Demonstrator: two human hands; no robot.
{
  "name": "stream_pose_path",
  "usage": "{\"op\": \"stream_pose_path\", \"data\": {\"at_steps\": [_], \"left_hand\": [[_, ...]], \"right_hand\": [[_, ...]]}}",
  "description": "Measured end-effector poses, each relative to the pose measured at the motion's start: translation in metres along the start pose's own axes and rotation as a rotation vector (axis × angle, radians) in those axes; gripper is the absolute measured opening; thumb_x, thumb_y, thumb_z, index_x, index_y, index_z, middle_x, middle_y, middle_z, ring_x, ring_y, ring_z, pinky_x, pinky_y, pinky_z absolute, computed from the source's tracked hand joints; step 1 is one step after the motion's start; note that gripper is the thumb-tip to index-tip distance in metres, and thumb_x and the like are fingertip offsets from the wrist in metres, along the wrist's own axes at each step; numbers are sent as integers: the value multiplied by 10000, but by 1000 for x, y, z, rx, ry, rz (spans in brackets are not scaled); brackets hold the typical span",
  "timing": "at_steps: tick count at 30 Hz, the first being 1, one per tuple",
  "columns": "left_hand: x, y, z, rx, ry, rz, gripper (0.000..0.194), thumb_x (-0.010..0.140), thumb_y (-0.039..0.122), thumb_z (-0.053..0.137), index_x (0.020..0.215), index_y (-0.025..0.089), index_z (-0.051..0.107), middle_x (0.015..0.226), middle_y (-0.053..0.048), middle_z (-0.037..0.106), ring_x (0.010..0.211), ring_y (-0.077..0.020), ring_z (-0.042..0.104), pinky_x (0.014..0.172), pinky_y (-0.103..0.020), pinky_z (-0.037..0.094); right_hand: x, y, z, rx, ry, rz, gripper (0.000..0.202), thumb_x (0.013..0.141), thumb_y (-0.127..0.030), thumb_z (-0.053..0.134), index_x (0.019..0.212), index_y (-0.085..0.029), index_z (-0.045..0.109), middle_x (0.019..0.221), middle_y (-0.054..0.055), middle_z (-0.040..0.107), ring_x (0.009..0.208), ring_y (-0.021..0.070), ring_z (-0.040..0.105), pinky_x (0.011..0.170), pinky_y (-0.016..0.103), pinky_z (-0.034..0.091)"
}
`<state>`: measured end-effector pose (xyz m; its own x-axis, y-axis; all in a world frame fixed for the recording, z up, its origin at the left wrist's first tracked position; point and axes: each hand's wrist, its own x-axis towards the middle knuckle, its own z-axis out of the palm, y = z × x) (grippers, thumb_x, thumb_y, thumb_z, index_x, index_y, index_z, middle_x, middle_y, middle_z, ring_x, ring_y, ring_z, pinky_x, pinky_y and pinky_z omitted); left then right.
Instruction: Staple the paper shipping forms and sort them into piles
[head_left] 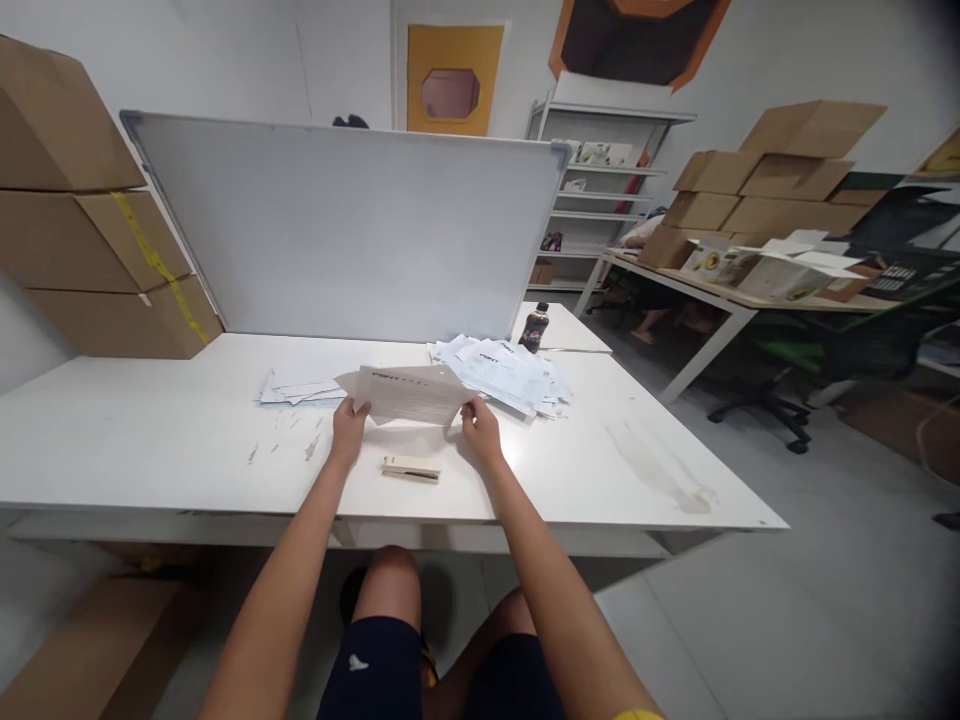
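Observation:
Several paper sheets (412, 395) with dark print along the top are held up above the white table (187, 460). My left hand (349, 428) is closed on their left edge, and my right hand (481, 430) pinches the right edge. The sheets fan apart slightly, with corners sticking out at both sides. Below them, between my forearms, a cream stapler (411, 469) lies on the table. Behind my right hand spreads a loose heap of printed papers (510, 372). A flatter stack of papers (300, 390) lies beyond my left hand.
A dark drink bottle (534, 328) stands behind the paper heap. A whiteboard (352, 230) rises along the table's back edge. Cardboard boxes (97, 240) are piled at the left. Further right are another table (697, 288) with boxes, an office chair (780, 400) and metal shelves (600, 195).

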<state>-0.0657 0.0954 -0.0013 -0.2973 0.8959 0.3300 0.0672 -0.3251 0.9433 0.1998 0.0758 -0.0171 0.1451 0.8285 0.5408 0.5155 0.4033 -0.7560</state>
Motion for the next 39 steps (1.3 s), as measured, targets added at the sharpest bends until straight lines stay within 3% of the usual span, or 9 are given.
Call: {"op": "stream_pose_path", "data": {"at_steps": [5,12,16,23,28,34,39], "left_hand": [[-4,0,4,64,-64,83,298,762,366,630,983,166,639,983,-78,696,953,-245,624,861,-356,484],[-1,-5,4,42,-97,84,344,823,408,625,1091,193,607,1149,-94,658,1113,-251,582,1008,-391,420],[-2,-2,6,18,-132,77,316,845,452,593,1030,197,624,1079,-76,665,1077,-242,579,966,-367,439],[-1,3,5,64,-191,49,285,806,473,617,846,192,639,847,-39,657,924,-232,592,873,-350,468],[-2,1,6,-33,-207,24,379,755,452,681,1008,169,680,902,-49,692,922,-229,622,860,-348,482],[-2,-5,7,-83,-156,-42,607,716,440,741,1226,131,632,776,-19,670,749,-177,617,748,-323,510],[0,-6,5,-118,-215,23,490,773,412,685,1199,170,657,1072,-78,701,1065,-236,619,986,-376,459]], "right_hand": [[-1,-5,-4,61,93,48,166,849,-337,431,915,-226,536,761,-4,569,630,158,483,641,290,390],[1,-7,-3,61,-58,66,355,833,-379,492,1152,-226,520,937,19,623,631,151,528,650,298,433],[0,-6,-1,-15,-25,20,466,848,-303,423,1311,-246,448,961,22,621,656,167,550,659,302,435],[0,-6,0,-63,86,32,491,875,-284,351,1360,-250,422,1025,54,600,744,197,564,682,311,434],[2,-2,-1,-40,160,75,510,885,-294,330,1383,-232,415,1053,71,583,849,216,563,730,326,443],[4,6,0,49,208,129,514,888,-314,355,1391,-236,434,1027,62,591,870,207,554,778,332,446],[5,9,0,31,184,96,535,890,-303,343,1413,-236,431,1032,69,583,905,212,553,826,353,458]]}}
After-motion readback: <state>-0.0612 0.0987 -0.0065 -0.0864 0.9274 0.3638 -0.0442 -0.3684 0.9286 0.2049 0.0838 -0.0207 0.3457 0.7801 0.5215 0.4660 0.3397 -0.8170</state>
